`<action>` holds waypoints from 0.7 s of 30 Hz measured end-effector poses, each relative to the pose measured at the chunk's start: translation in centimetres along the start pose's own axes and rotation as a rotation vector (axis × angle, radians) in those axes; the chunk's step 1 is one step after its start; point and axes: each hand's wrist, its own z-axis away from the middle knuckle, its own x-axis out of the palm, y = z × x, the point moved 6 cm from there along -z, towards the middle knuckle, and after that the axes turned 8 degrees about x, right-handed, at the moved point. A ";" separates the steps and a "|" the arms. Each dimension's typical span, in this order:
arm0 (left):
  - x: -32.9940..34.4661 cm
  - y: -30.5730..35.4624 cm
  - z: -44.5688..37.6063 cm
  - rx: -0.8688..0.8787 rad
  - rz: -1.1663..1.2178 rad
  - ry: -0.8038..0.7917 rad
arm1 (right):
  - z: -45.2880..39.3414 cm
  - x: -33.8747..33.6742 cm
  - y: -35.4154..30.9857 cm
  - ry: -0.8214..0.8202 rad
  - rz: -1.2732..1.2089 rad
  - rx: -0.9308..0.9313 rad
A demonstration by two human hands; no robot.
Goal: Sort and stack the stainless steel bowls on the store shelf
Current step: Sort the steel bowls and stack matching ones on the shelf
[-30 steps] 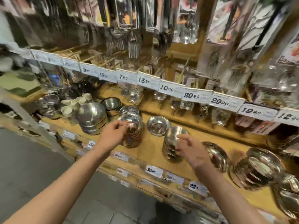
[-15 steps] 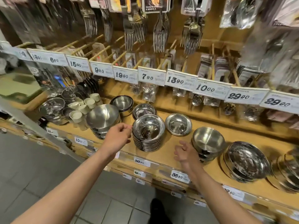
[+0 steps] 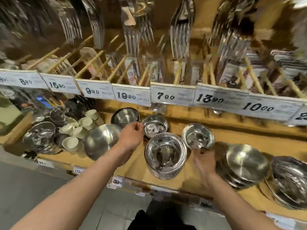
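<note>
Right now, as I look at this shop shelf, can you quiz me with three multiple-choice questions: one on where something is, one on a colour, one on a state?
1. Where is the left hand?
A. On the hanging forks
B. At the rim of the small bowl behind the central stack
C. On the floor

2. What colour are the little cups at the left?
A. Red
B. Blue
C. Cream

3. How do the bowls of the central stack sit?
A. Nested, mouths up
B. Upside down
C. Boxed

Answers:
1 B: its fingers reach that bowl's near rim.
2 C: they look pale cream beside the steel.
3 A: the top bowl's shiny inside faces up, over the rims below.
</note>
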 end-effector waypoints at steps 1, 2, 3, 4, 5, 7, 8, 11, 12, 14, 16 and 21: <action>0.4 -0.1 -1.2 0.028 -0.086 -0.047 | -0.6 0.1 0.0 0.016 0.007 0.029; 0.7 -0.1 -2.6 0.053 -0.150 -0.080 | -1.3 0.1 -0.2 0.050 0.007 0.053; 1.1 -0.4 -3.9 0.065 -0.194 -0.105 | -2.0 0.0 -0.5 0.098 0.010 0.063; 1.5 -0.6 -5.1 0.069 -0.231 -0.126 | -2.5 -0.2 -0.9 0.149 0.003 0.070; 1.9 -0.8 -6.1 0.067 -0.272 -0.140 | -2.9 -0.3 -1.2 0.187 -0.019 0.082; 2.8 -1.5 -7.5 0.045 -0.400 -0.184 | -3.1 -0.5 -1.5 0.224 -0.063 0.102; 3.4 -1.8 -8.0 0.040 -0.449 -0.215 | -3.1 -0.4 -1.4 0.229 -0.080 0.118; 5.0 -2.6 -9.0 0.017 -0.531 -0.295 | -2.6 0.1 -0.7 0.199 -0.222 0.217; 5.4 -2.8 -9.2 0.019 -0.568 -0.313 | -2.5 0.2 -0.6 0.178 -0.277 0.243; 5.8 -2.8 -9.4 0.036 -0.589 -0.291 | -2.2 0.4 -0.4 0.119 -0.386 0.282; 6.0 -2.7 -9.4 0.061 -0.598 -0.263 | -1.6 0.5 -0.9 0.064 -0.504 0.288; 6.4 -3.0 -9.3 0.024 -0.448 -0.232 | 0.0 -0.3 -3.5 0.003 -0.613 0.226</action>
